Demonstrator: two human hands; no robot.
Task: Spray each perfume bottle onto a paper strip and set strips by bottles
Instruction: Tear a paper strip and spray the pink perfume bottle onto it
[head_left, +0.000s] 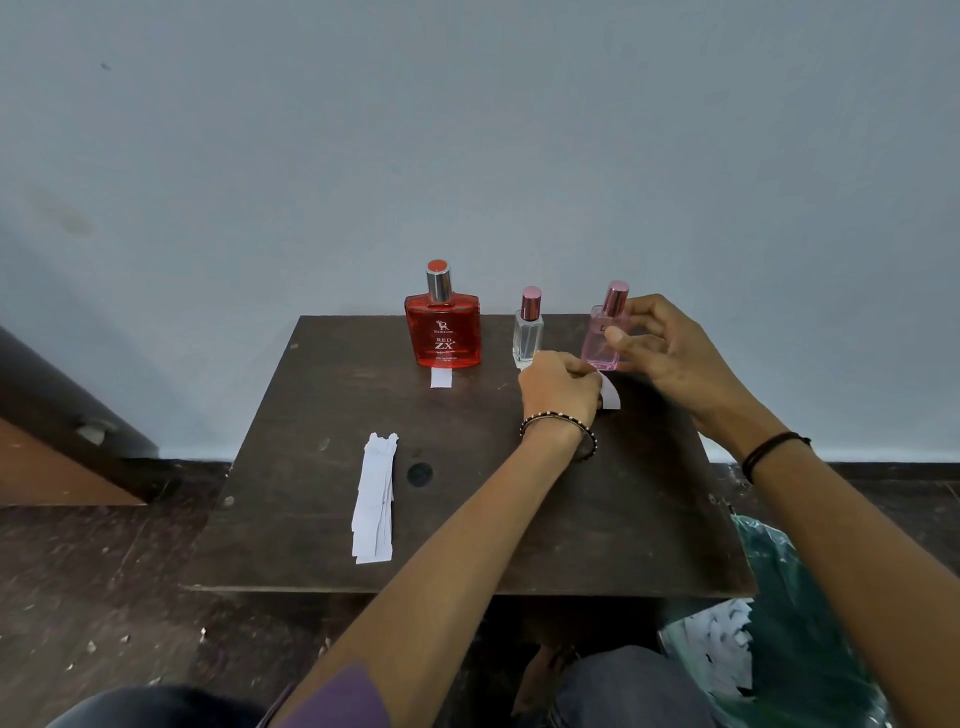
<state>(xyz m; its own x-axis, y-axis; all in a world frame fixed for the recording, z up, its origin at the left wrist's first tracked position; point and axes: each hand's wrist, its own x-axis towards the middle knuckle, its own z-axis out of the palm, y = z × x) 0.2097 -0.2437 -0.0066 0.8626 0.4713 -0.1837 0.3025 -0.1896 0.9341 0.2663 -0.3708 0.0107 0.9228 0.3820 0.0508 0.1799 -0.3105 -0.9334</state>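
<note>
Head view, single camera. A dark wooden table (519, 530) stands against a pale blue wall (467, 130). Three perfume bottles stand in a row along its far edge. The red bottle (442, 332), at the left, is upright, with a short white strip (441, 378) lying flat just in front of its base. The clear bottle (527, 340), in the middle, is upright with a pink cap; a white scrap of paper (519, 362) shows at its foot, largely hidden by the left hand. The pink bottle (602, 340), at the right, leans slightly rightward with its base at the table surface. The right hand (665, 353) holds this bottle: thumb curled across the front of the body, forefinger up at the cap, remaining fingers bent behind. The left hand (561, 387) rests low over the table just in front of the clear and pink bottles, fingers closed and pinching a paper strip (612, 397), which curls out from under the hand toward the pink bottle. Whether the strip touches the bottle cannot be determined. A stack of unused strips (375, 499) lies on the left part of the table, well apart from both hands. A green plastic bag (800, 623) holding paper scraps sits on the floor at the right of the table.
</note>
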